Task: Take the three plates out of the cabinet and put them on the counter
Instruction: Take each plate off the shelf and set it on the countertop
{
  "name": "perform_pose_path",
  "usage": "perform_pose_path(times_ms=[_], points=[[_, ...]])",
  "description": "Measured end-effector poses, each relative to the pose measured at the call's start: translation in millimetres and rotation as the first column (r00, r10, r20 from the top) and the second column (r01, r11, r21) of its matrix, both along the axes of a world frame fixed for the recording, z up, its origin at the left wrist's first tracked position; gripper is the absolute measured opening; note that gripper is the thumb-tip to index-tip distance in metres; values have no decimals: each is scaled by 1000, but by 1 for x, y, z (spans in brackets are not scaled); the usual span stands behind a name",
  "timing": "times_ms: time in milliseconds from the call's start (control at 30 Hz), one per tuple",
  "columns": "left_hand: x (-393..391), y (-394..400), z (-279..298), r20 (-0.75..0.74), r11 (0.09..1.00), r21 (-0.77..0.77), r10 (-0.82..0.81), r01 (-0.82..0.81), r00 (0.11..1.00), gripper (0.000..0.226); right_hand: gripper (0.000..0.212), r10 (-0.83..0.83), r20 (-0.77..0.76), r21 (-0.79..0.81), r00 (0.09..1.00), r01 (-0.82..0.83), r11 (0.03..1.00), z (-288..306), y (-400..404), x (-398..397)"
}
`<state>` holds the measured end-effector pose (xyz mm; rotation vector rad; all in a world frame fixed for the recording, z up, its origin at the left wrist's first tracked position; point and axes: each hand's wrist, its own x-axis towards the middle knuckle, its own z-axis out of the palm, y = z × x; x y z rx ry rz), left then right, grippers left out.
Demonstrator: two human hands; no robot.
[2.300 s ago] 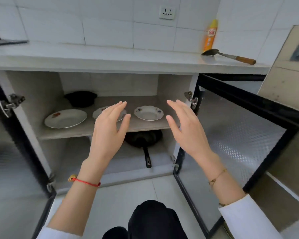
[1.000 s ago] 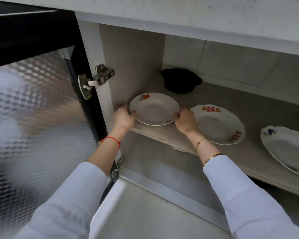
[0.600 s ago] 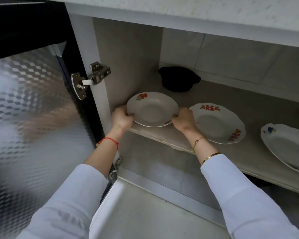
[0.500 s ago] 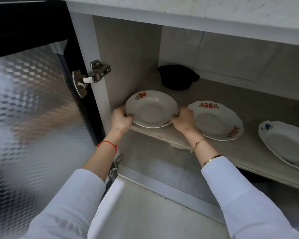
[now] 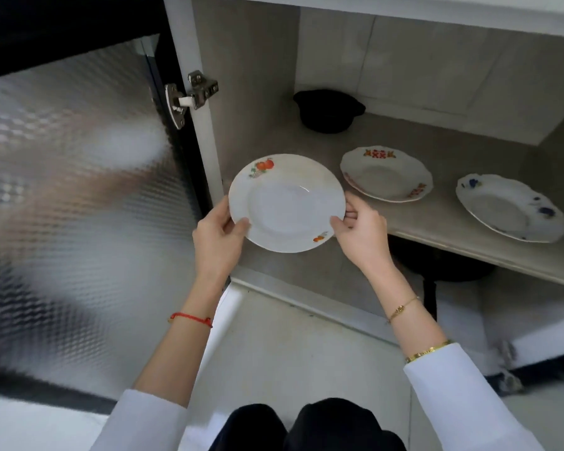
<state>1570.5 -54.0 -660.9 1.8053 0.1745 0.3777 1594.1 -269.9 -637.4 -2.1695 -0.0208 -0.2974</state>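
Observation:
A white plate with orange fruit prints is held in the air in front of the cabinet shelf's left end. My left hand grips its left rim and my right hand grips its right rim. Two more plates lie flat on the shelf: a scalloped plate with red and orange flowers in the middle and a plate with blue flowers to the right. The counter's front edge runs along the top of the view.
A black pot sits at the back of the shelf. The left cabinet door with textured glass stands open beside my left arm, its hinge at the frame. A dark pan lies on the lower level under the shelf.
Both hands took hold of the fruit plate on the shelf, lifted it and drew it out of the cabinet toward me. The other two plates have stayed in place.

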Motion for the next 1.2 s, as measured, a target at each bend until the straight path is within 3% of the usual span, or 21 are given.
perform_pose_path(times_ms=[233,467,933,1200], points=[[-86,-5,-6,25,993,-114,-9,12,1000,60,44,5,-45,58,999,-2,998,-8,-6,-85],[-145,-5,-20,-13,983,-181,-11,8,1000,55,50,0,-17,62,1000,1,998,-20,-10,-138],[-163,-4,-28,-66,988,-138,53,-62,996,58,57,25,-35,62,999,-23,998,-36,-6,-150],[-167,-1,50,-186,971,-194,103,-139,977,60,59,57,-106,59,993,-51,997,36,5,-141]])
